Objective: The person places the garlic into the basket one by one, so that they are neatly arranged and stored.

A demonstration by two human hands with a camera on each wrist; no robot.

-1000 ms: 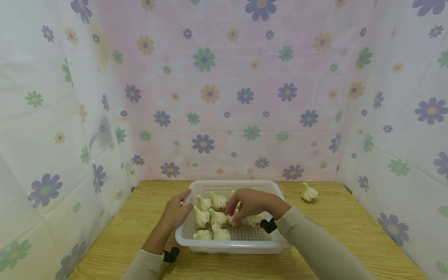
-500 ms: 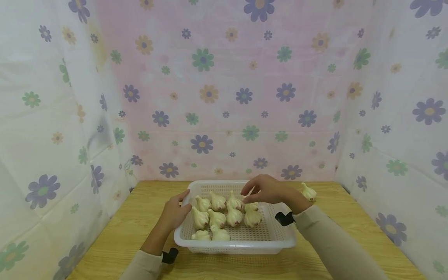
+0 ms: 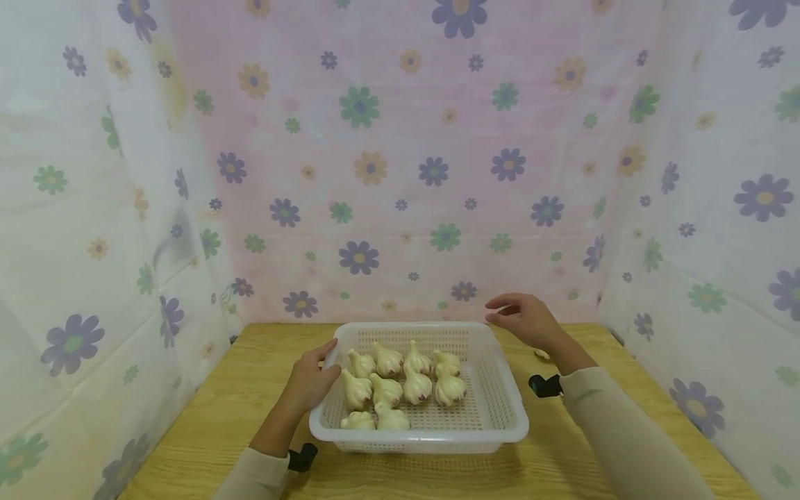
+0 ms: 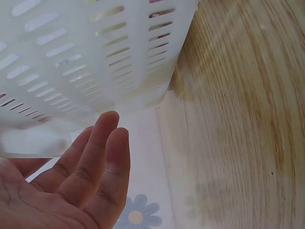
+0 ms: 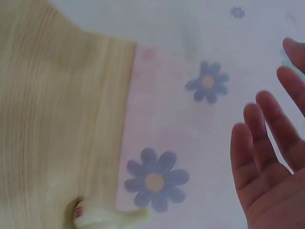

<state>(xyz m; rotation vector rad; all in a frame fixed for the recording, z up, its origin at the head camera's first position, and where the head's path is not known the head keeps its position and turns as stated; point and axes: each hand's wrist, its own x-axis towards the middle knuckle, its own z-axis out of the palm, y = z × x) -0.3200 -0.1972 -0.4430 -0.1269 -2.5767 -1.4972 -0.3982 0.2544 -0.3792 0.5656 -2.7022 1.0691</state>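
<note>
A white perforated plastic basket (image 3: pixel 437 436) stands on the wooden table with several garlic bulbs (image 3: pixel 417 387) grouped in its left and middle parts. My left hand (image 3: pixel 310 380) holds the basket's left rim, thumb over the top. In the left wrist view, its other fingers (image 4: pixel 117 157) lie along the outside of the slotted wall. Beyond the basket's back right corner, my right hand (image 3: pixel 523 319) is raised with nothing in it, its fingers loosely extended. A single garlic bulb (image 5: pixel 107 218) lies on the table near that hand, mostly hidden behind the wrist in the head view.
The wooden table (image 3: pixel 250 403) runs back to a flower-printed curtain (image 3: pixel 400 229), which also encloses both sides. The right part of the basket's floor (image 3: pixel 478 410) shows bare. Black wrist camera mounts (image 3: pixel 545 386) sit at both cuffs.
My right hand has risen out of the basket and moved right and back, baring bulbs it covered and now hiding most of the single garlic bulb. The left hand has stayed on the rim.
</note>
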